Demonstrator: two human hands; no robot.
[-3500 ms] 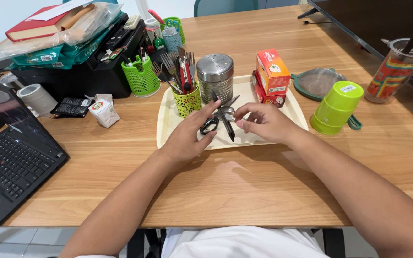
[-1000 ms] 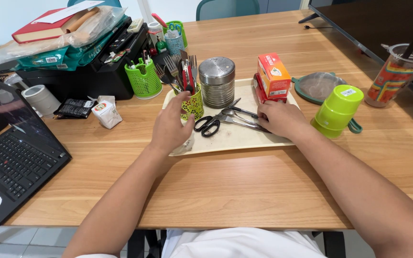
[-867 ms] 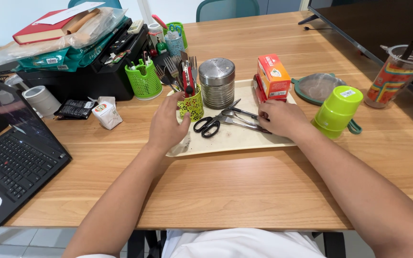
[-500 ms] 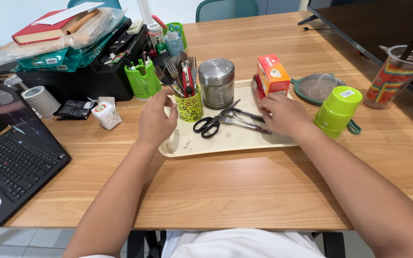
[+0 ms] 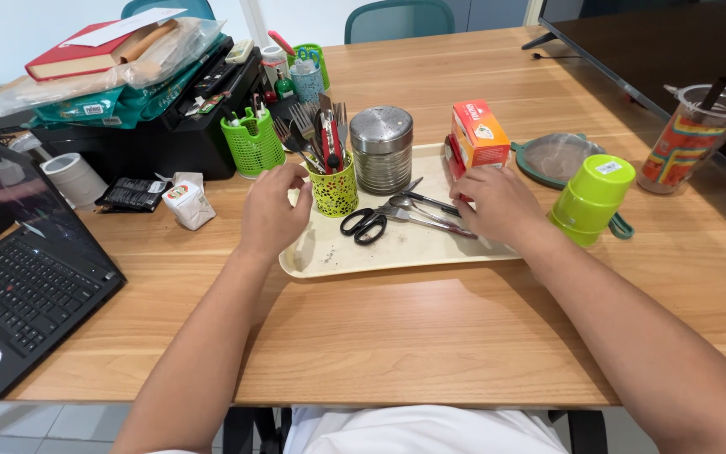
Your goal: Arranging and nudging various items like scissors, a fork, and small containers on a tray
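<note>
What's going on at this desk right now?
A person sits at a wooden table with both hands at a cream tray. The left hand hovers open at the tray's left end beside a yellow-green cutlery holder. The right hand rests at the right end against orange boxes. Black-handled scissors and loose spoons lie on the tray between them.

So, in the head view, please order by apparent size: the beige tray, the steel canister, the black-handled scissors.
1. beige tray
2. steel canister
3. black-handled scissors, though lying nearer the camera.
</note>
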